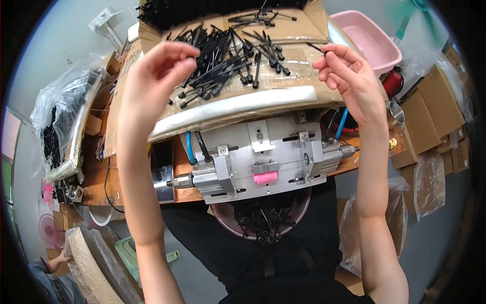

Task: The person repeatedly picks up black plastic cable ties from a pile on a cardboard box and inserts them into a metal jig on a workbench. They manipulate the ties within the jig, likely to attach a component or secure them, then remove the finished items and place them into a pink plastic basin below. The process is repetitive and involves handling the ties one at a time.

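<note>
My right hand (349,73) is raised at the right of the cardboard. Its thumb and forefinger pinch a thin black rod (315,47), whose pointed end sticks out to the left; the rest is hidden in the fingers. At the left edge of a heap of black rods with thicker heads (217,61), my left hand (164,76) hovers with thumb and forefinger curved and apart, nothing visible between them. Below both hands sits a metal fixture (243,139) with a cylinder at each side and a pink block (266,177) at its front middle.
A bowl of black rods (263,218) rests in my lap. White foam (238,109) edges the cardboard in front of the heap. A pink basin (369,43) stands at the far right, cartons (430,109) beyond it. A plastic-covered tray (66,116) lies left; another person's hand (63,257) shows lower left.
</note>
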A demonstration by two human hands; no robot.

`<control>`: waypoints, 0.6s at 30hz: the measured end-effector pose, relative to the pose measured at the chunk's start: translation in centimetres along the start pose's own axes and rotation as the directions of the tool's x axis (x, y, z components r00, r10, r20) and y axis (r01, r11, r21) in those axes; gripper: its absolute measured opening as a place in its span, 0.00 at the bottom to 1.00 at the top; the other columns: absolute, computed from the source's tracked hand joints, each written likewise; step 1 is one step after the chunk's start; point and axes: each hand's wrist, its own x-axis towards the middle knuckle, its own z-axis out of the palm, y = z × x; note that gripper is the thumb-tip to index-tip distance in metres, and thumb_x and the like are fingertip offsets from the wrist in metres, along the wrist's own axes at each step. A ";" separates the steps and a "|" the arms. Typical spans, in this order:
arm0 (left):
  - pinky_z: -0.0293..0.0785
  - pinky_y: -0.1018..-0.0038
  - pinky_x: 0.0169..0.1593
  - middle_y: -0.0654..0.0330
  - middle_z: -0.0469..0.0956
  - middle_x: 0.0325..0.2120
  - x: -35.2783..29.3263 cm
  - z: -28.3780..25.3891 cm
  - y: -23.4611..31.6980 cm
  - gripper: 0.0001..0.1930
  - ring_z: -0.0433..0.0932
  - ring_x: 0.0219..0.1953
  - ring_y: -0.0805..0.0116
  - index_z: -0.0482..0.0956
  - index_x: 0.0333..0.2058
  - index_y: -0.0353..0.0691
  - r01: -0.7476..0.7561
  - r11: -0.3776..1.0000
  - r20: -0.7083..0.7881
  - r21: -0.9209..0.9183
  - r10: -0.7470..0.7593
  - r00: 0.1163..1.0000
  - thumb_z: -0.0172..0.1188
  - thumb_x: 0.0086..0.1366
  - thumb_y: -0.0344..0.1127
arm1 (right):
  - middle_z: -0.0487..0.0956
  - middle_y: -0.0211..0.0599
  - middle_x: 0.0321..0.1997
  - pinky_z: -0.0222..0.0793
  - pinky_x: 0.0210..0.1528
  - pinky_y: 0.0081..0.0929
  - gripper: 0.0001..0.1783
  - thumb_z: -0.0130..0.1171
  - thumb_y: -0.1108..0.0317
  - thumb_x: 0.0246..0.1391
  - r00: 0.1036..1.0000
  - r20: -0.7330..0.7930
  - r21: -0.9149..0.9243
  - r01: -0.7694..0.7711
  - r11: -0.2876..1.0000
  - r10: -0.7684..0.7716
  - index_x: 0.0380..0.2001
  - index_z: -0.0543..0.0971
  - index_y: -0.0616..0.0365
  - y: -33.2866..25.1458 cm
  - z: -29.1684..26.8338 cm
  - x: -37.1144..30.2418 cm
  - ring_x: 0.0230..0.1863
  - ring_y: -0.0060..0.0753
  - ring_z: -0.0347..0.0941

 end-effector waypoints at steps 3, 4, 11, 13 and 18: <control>0.71 0.76 0.40 0.58 0.77 0.34 -7.6 4.4 0.0 0.21 0.72 0.33 0.72 0.79 0.49 0.38 -0.137 0.961 -0.114 0.240 0.168 0.979 0.64 0.54 0.20 | 0.82 0.45 0.37 0.69 0.29 0.15 0.14 0.59 0.70 0.60 0.998 -0.042 -0.035 0.035 0.999 -0.036 0.46 0.75 0.67 0.4 0.5 -3.1 0.32 0.22 0.76; 0.71 0.74 0.39 0.56 0.76 0.34 -10.4 6.2 0.7 0.26 0.72 0.32 0.69 0.77 0.52 0.36 -0.116 0.922 -0.137 0.371 0.177 0.975 0.65 0.52 0.19 | 0.82 0.45 0.37 0.69 0.29 0.15 0.13 0.59 0.71 0.61 0.997 -0.062 -0.077 0.050 0.996 -0.055 0.46 0.75 0.67 0.7 0.7 -4.4 0.32 0.23 0.76; 0.69 0.72 0.41 0.57 0.69 0.34 -20.4 14.8 0.3 0.32 0.70 0.35 0.65 0.65 0.61 0.26 -0.110 0.807 0.147 0.581 0.029 0.989 0.59 0.56 0.23 | 0.82 0.49 0.36 0.71 0.28 0.17 0.11 0.59 0.77 0.58 0.989 -0.133 -0.101 0.049 0.994 -0.063 0.44 0.75 0.68 1.7 3.2 -9.4 0.30 0.25 0.77; 0.69 0.72 0.42 0.57 0.69 0.34 -20.3 15.6 -0.3 0.32 0.69 0.35 0.65 0.64 0.61 0.26 -0.099 0.787 0.159 0.609 0.001 0.987 0.58 0.55 0.22 | 0.81 0.49 0.36 0.71 0.29 0.17 0.10 0.60 0.77 0.58 0.990 -0.131 -0.110 0.047 0.993 -0.061 0.43 0.75 0.68 1.9 3.8 -9.8 0.30 0.25 0.77; 0.69 0.71 0.42 0.57 0.68 0.35 -20.0 16.0 -0.1 0.34 0.68 0.35 0.64 0.63 0.62 0.26 -0.127 0.780 0.211 0.613 -0.007 0.977 0.56 0.53 0.22 | 0.81 0.49 0.38 0.72 0.30 0.18 0.10 0.60 0.79 0.57 0.975 -0.197 -0.193 0.067 0.979 -0.106 0.41 0.74 0.68 2.1 4.4 -11.0 0.33 0.25 0.77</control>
